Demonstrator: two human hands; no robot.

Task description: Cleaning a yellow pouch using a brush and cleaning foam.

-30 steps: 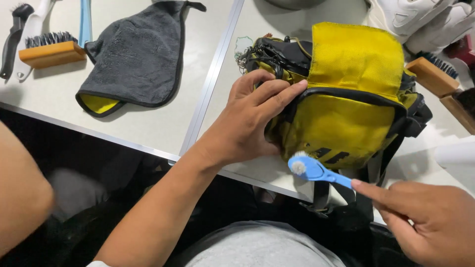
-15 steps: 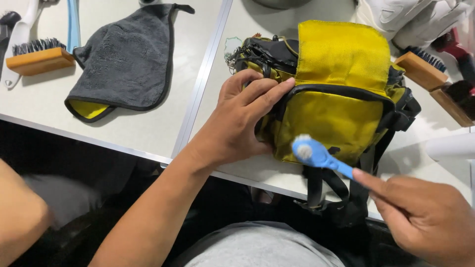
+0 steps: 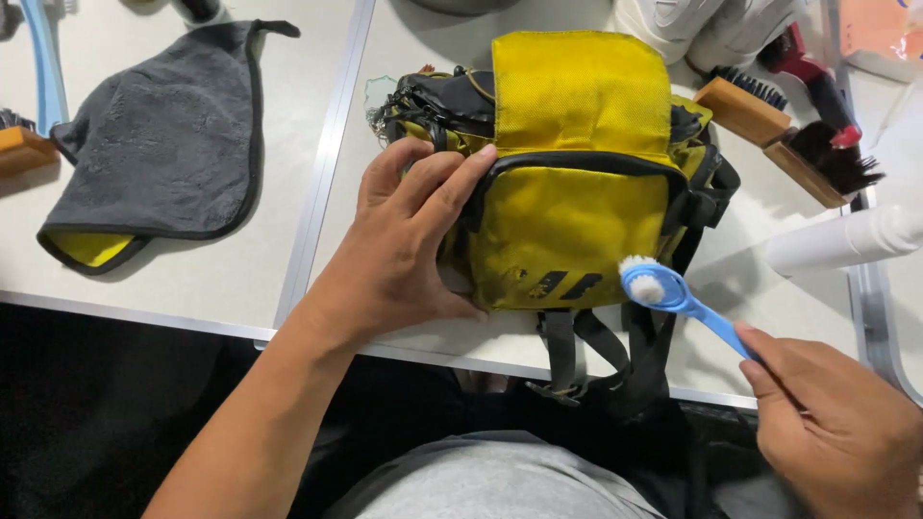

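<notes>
1. Yellow bag: coarse woven cloth, matt, with black webbing straps.
2. Blue brush: smooth glossy plastic, white bristles.
3. Grey cloth: soft, fuzzy towelling.
4. Brush blocks: plain wood.
5. Table: smooth, matt.

the blue brush has climbed — a second ago its white bristle head sat below the yellow bag's lower edge, toward 6 o'clock of the front pocket; now the head lies at the pocket's lower corner, about 4 o'clock, touching or just over the fabric. the right hand has followed it up and in from the 5 o'clock corner of the view. the left hand has spread a little, its fingertips now reaching the black zip trim at the pocket's 10 o'clock. the whole view has shifted — the grey cloth and bag sit higher and further toward 3 o'clock.
</notes>
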